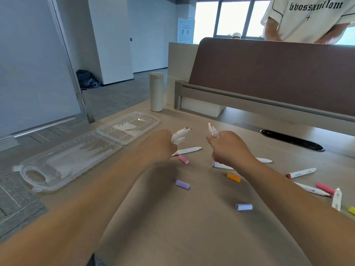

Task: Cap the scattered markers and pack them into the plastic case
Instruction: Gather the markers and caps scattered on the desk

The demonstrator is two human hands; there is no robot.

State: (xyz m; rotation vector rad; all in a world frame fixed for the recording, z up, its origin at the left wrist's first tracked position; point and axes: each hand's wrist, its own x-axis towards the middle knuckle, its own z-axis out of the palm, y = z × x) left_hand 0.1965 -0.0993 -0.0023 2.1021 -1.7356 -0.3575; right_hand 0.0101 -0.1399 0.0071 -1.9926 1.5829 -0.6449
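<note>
- Left hand (163, 145) grips uncapped markers (179, 135); right hand (229, 148) grips more.
- Plastic case (73, 156) lies open, left edge of desk (192, 237).
- We judge markers light, stiff, slick; take them mid-barrel.

Open room: the bare table (192, 237) nearer to me than the plastic case (76, 156), and the strip between the case's right rim and my left hand (165, 144), which grips a marker bundle (179, 135). Obstacles right of the case: pink cap (183, 159), purple cap (182, 184), orange cap (233, 177) and lilac cap (244, 206), lying apart with passable gaps; farther right, loose markers (300, 173) past my right hand (228, 148), which grips white markers (211, 129). Beyond the case: white bottle (156, 92), upright off its far corner, and the desk divider (269, 73) closing that side.
</note>
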